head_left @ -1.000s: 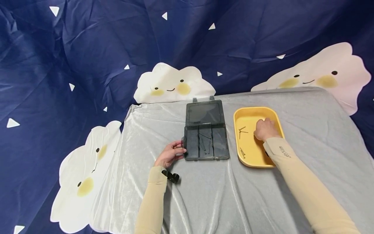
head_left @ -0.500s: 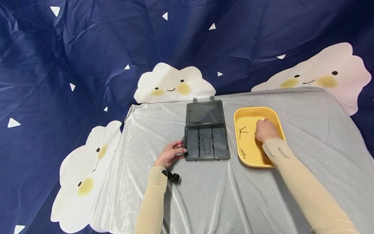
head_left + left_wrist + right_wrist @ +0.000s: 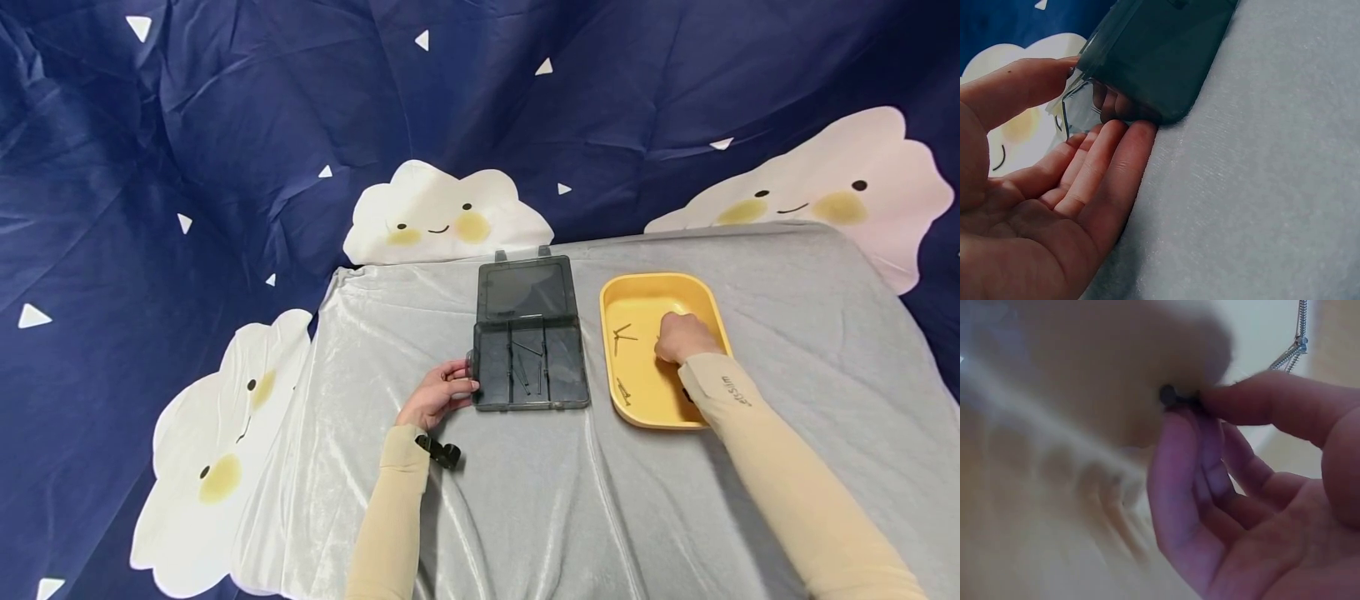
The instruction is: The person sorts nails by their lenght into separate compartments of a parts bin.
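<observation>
Just behind the bare left hand point(image 3: 429, 400), a plain, close-fitting beige fabric sleeve point(image 3: 388, 517) covers the forearm, with a small black device point(image 3: 440, 452) at its cuff. Behind the bare right hand point(image 3: 684, 337), a matching beige fabric sleeve point(image 3: 795, 475) bears small dark lettering point(image 3: 735, 390) near the wrist.

A translucent dark box point(image 3: 532, 407) is found open, its lid point(image 3: 525, 289) tilted back — three slim screws point(image 3: 522, 373) are contained, askew, in its middle compartment. Right of the box, a yellow tray point(image 3: 645, 396) is noted; metal screws point(image 3: 619, 337) are clustered box-side — one round-headed screw point(image 3: 1168, 395) is pinched.
</observation>
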Action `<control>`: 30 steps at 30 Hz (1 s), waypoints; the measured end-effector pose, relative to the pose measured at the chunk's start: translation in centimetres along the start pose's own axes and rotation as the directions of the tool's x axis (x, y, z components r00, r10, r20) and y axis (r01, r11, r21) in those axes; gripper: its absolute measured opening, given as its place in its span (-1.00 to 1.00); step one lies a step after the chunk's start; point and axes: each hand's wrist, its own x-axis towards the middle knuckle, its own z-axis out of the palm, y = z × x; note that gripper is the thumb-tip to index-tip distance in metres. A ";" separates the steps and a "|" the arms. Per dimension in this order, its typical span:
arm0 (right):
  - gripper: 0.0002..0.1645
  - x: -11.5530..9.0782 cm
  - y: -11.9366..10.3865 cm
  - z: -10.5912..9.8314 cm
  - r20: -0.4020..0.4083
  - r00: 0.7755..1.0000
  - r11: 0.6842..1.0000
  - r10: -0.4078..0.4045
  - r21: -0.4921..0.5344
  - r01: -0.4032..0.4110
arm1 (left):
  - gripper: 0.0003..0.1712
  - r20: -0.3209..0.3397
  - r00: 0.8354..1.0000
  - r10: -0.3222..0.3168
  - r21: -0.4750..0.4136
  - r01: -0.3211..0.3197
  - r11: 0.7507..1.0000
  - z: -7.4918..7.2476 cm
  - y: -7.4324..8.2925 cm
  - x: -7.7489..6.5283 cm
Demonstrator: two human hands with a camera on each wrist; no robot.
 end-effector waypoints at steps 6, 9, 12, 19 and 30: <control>-0.90 -0.5 -0.1 -0.1 0.051 0.999 1.000 0.014 0.006 -0.014 | -0.31 -0.015 1.000 0.016 -0.012 -0.016 1.000 0.3 0.1 -0.3; -0.86 -0.6 -0.1 0.0 0.062 0.998 1.000 0.020 -0.005 -0.020 | -0.31 -0.013 1.000 0.015 -0.013 -0.015 1.000 0.1 0.0 0.0; -0.85 -0.5 -0.1 0.2 0.059 0.998 0.999 0.029 -0.014 -0.029 | -0.28 -0.006 1.000 0.006 -0.005 -0.006 1.000 0.0 0.0 0.0; -0.83 -0.6 0.0 0.4 0.049 0.998 0.999 0.038 -0.024 -0.037 | -0.27 -0.032 0.999 0.007 0.001 -0.007 1.000 0.2 0.0 -0.2; -0.78 -0.6 0.2 0.6 0.027 0.999 0.999 0.039 -0.026 -0.038 | -0.31 -0.055 0.998 0.008 -0.008 -0.009 1.000 0.4 0.0 -0.3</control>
